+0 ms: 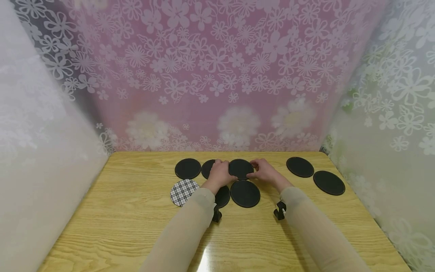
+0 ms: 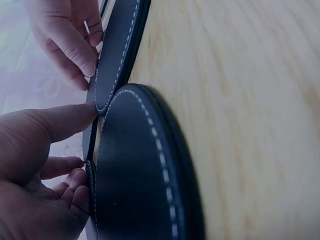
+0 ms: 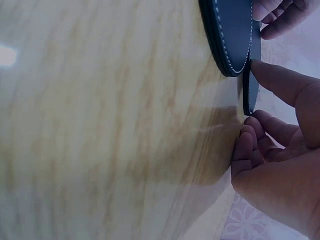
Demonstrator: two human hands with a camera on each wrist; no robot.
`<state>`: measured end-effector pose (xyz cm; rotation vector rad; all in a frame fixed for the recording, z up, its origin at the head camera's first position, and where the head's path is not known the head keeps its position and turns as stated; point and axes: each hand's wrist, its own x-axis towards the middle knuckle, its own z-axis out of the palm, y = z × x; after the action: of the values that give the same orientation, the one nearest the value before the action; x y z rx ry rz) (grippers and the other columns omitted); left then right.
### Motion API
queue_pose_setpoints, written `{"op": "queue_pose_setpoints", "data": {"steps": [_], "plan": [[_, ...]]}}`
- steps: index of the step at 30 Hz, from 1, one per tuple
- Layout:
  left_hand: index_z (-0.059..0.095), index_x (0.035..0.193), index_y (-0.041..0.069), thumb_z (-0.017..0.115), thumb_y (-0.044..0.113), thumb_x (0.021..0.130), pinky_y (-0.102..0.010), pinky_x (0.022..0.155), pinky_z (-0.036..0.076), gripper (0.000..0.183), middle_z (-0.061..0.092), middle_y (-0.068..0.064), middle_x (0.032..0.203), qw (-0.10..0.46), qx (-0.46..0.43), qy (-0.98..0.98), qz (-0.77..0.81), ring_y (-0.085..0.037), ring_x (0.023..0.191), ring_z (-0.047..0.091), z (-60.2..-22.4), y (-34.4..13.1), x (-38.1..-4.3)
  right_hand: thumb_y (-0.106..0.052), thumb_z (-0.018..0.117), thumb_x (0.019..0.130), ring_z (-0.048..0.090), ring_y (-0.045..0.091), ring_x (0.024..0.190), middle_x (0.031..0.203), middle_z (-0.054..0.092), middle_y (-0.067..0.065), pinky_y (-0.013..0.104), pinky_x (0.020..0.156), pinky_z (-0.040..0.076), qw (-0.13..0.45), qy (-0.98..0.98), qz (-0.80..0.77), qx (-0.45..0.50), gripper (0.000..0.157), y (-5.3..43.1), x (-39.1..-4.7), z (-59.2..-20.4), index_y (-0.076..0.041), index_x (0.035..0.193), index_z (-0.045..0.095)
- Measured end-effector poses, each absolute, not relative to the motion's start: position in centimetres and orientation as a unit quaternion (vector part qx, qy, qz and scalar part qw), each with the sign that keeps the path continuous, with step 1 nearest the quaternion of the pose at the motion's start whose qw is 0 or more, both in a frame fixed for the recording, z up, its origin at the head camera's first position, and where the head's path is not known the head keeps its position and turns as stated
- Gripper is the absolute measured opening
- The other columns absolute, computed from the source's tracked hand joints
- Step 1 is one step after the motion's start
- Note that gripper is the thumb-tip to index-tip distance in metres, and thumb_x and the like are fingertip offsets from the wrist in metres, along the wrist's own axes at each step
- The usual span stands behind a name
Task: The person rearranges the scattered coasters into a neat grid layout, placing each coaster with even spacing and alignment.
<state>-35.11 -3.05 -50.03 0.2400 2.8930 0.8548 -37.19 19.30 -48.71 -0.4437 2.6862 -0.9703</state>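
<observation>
A round black coaster (image 1: 241, 169) lies flat in the back row, between the two hands. My left hand (image 1: 221, 174) holds its left side, thumb at the near edge. The right hand (image 1: 266, 173) holds its right side with thumb and fingertips. Seen from the right wrist, the coaster (image 3: 253, 92) shows only as a thin dark strip. Just in front of it, another black coaster (image 1: 245, 193) with pale edge stitching sits close against it. Partly hidden by my left hand and forearm are two more black coasters, one behind (image 1: 207, 168) and one in front (image 1: 222, 197).
At the left end of the rows are a black coaster (image 1: 188, 168) and a white coaster with a black check pattern (image 1: 184, 192). Two black coasters (image 1: 300, 167) (image 1: 329, 183) lie apart on the right. Floral cloth (image 1: 217, 75) surrounds the wooden table (image 1: 129, 226).
</observation>
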Motion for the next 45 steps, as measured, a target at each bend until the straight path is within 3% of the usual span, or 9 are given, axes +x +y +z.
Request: {"op": "queue_pose_setpoints", "data": {"steps": [5,20,28,45], "plan": [[0.055,0.159,0.002,0.087,0.035,0.099,-0.052,0.108,0.052,0.075,0.053,-0.023,0.147,0.047,0.086,0.953,0.288,-0.039,0.131,0.055,-49.1,-2.9,-34.0,-0.017,0.079,0.104,0.056,0.049,0.131,0.147,0.055,0.036,0.062,0.111,0.047,0.113,0.923,-0.329,-0.161,0.07,19.6,-37.0,-49.1,0.016,0.156,0.047],[0.045,0.168,0.007,0.08,0.036,0.105,-0.056,0.116,0.045,0.078,0.05,-0.022,0.156,-0.02,0.105,0.952,0.287,-0.04,0.144,0.049,-48.3,-1.1,-32.2,-0.025,0.074,0.108,0.052,0.055,0.14,0.156,0.044,0.038,0.067,0.114,0.045,0.067,0.945,-0.278,-0.155,0.077,21.6,-34.0,-48.6,0.013,0.164,0.037],[0.037,0.172,0.007,0.079,0.039,0.105,-0.057,0.119,0.042,0.085,0.051,-0.021,0.158,-0.044,0.126,0.95,0.284,-0.039,0.148,0.048,-47.7,0.7,-30.5,-0.029,0.075,0.108,0.042,0.06,0.148,0.164,0.037,0.04,0.071,0.117,0.039,0.046,0.954,-0.248,-0.159,0.082,22.9,-32.0,-48.0,0.012,0.166,0.034],[0.041,0.171,0.012,0.064,0.056,0.11,-0.055,0.128,0.032,0.079,0.036,-0.014,0.175,-0.037,0.18,0.963,0.199,-0.037,0.163,0.032,-47.3,3.7,-28.4,-0.035,0.08,0.104,0.03,0.067,0.151,0.165,0.033,0.043,0.079,0.116,0.032,0.009,0.962,-0.223,-0.158,0.09,26.9,-28.7,-46.9,0.013,0.165,0.034]]}}
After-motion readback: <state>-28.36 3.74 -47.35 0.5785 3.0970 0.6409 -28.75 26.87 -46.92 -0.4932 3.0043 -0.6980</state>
